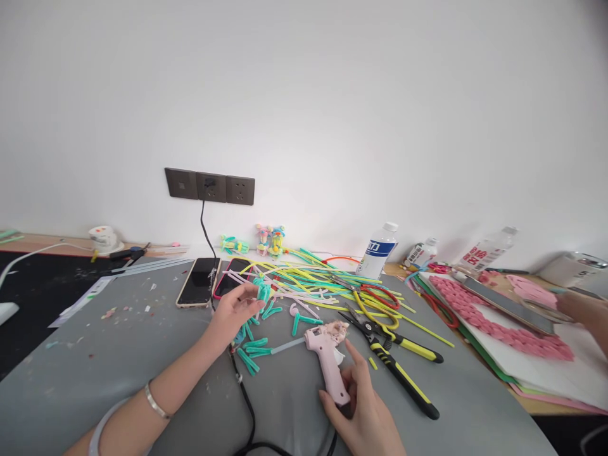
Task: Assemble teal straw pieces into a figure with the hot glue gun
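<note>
My left hand (237, 313) pinches a small teal pipe-cleaner figure (263, 289) between thumb and fingertips, above the grey mat. My right hand (363, 405) has its thumb and fingers around the handle of a pale pink hot glue gun (327, 364). A translucent glue stick (288, 346) juts from the gun's back, and dried glue crusts its nozzle end. Folded teal pipe-cleaner pieces (254, 354) lie between my hands. Beside the gun rests another teal piece with a lilac curl (304, 320). Part of the handle is hidden by my right hand.
Loose yellow, green and lilac pipe cleaners (323, 278) spread behind, with scissors (375, 297) on them. Black-yellow pliers (399, 373) lie right. Two phones (197, 285), a bottle (379, 250) and finished figures (270, 240) stand or lie farther back. Another person's hand (586, 310) is far right, near pink braided work (503, 332).
</note>
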`<move>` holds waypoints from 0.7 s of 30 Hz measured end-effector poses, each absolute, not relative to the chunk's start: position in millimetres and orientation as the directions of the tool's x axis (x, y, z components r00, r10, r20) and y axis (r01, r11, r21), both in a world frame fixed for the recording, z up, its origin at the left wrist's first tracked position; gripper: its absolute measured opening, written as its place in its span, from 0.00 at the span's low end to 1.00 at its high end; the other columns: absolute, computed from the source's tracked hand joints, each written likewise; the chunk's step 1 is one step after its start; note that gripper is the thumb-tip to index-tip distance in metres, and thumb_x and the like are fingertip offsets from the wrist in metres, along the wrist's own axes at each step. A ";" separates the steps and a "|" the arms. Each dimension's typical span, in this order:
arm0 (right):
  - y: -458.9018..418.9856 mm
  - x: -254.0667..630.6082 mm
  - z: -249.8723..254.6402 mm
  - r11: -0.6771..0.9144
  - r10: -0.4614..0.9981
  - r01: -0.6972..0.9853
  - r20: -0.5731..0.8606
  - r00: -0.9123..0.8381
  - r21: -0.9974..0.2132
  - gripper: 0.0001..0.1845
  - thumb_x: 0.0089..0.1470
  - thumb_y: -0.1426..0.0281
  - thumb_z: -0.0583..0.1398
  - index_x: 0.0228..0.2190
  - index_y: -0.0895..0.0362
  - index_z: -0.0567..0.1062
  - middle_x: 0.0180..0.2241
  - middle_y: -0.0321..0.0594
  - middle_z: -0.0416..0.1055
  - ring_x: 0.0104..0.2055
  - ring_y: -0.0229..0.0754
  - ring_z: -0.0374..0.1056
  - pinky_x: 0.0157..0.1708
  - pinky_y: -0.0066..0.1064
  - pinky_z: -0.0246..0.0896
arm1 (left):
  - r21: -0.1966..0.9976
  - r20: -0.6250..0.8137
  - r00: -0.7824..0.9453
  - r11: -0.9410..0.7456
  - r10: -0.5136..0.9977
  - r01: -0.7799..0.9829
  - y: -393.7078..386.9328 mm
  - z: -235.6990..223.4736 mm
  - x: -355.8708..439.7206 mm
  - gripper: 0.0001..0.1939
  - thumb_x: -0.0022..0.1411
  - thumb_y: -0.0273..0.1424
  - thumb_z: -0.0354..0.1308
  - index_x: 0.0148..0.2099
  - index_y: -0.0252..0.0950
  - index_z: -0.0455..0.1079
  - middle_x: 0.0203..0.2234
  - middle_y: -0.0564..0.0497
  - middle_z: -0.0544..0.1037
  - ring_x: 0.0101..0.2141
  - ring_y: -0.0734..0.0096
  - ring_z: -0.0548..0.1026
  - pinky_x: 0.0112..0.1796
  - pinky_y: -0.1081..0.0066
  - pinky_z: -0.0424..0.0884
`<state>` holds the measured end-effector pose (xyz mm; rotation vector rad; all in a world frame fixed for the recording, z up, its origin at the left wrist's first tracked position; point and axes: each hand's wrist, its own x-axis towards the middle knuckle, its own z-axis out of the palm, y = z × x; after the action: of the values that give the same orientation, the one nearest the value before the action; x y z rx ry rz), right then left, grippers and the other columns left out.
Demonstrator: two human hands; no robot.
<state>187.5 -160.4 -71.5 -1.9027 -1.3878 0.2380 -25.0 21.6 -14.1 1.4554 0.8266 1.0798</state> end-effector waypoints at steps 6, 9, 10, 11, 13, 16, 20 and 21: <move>-143.7 189.7 -73.9 -0.071 0.852 0.722 0.335 0.403 -0.689 0.31 0.56 0.58 0.58 0.59 0.52 0.60 0.30 0.34 0.68 0.21 0.39 0.62 0.22 0.28 0.63 | 0.961 0.019 0.328 0.073 0.944 -0.267 23.6 -11.4 -22.9 0.20 0.45 0.43 0.74 0.35 0.35 0.76 0.31 0.50 0.78 0.37 0.66 0.73 0.41 0.71 0.67; -138.3 192.0 -78.2 -0.007 0.830 0.715 0.395 0.394 -0.699 0.29 0.56 0.57 0.59 0.55 0.54 0.62 0.29 0.33 0.67 0.20 0.37 0.60 0.21 0.27 0.63 | 0.912 -0.058 0.354 0.194 0.933 -0.362 24.3 -9.5 -21.3 0.21 0.41 0.42 0.77 0.33 0.35 0.76 0.30 0.51 0.77 0.34 0.69 0.72 0.39 0.72 0.68; -137.5 192.7 -79.4 0.005 0.825 0.712 0.405 0.393 -0.702 0.28 0.57 0.57 0.59 0.55 0.55 0.62 0.29 0.33 0.67 0.19 0.37 0.59 0.21 0.27 0.62 | 0.898 -0.078 0.367 0.226 0.927 -0.379 24.3 -9.0 -21.1 0.21 0.40 0.41 0.77 0.33 0.35 0.76 0.29 0.51 0.77 0.33 0.70 0.72 0.38 0.72 0.68; -137.2 193.2 -80.4 0.011 0.822 0.710 0.411 0.394 -0.704 0.28 0.57 0.57 0.59 0.55 0.54 0.62 0.29 0.33 0.67 0.19 0.37 0.59 0.21 0.27 0.62 | 0.886 -0.094 0.378 0.250 0.921 -0.390 24.3 -8.6 -21.0 0.21 0.39 0.41 0.78 0.33 0.35 0.77 0.29 0.52 0.76 0.33 0.71 0.72 0.37 0.72 0.68; -137.6 194.0 -81.9 0.017 0.821 0.711 0.416 0.392 -0.703 0.27 0.57 0.57 0.59 0.55 0.54 0.63 0.29 0.33 0.67 0.19 0.36 0.58 0.21 0.27 0.62 | 0.871 -0.110 0.389 0.277 0.915 -0.406 23.9 -8.2 -21.1 0.21 0.38 0.40 0.78 0.32 0.36 0.77 0.28 0.52 0.76 0.32 0.72 0.72 0.37 0.73 0.68; -139.1 194.3 -83.4 0.020 0.819 0.714 0.421 0.390 -0.700 0.27 0.57 0.56 0.59 0.54 0.54 0.63 0.30 0.33 0.67 0.20 0.36 0.58 0.22 0.27 0.62 | 0.866 -0.103 0.398 0.279 0.912 -0.415 22.9 -7.8 -21.7 0.20 0.38 0.39 0.78 0.32 0.36 0.78 0.28 0.53 0.76 0.33 0.72 0.72 0.38 0.73 0.68; -139.4 194.0 -83.9 0.024 0.814 0.724 0.434 0.387 -0.690 0.27 0.57 0.57 0.60 0.54 0.54 0.63 0.29 0.33 0.67 0.20 0.36 0.58 0.22 0.27 0.61 | 0.870 -0.093 0.425 0.281 0.900 -0.405 21.3 -6.0 -21.6 0.18 0.43 0.38 0.77 0.34 0.35 0.78 0.29 0.52 0.76 0.33 0.72 0.71 0.37 0.73 0.67; -139.2 193.8 -83.7 0.023 0.814 0.727 0.435 0.385 -0.686 0.26 0.57 0.57 0.59 0.54 0.54 0.63 0.29 0.33 0.66 0.20 0.36 0.58 0.22 0.27 0.61 | 0.869 -0.089 0.439 0.285 0.894 -0.404 21.0 -5.5 -21.3 0.18 0.44 0.38 0.77 0.35 0.35 0.78 0.29 0.52 0.76 0.33 0.72 0.71 0.36 0.72 0.67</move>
<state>193.8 -139.2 -83.7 -1.7213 -1.3633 0.1179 -21.3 21.0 -5.5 0.8956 0.6565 0.9563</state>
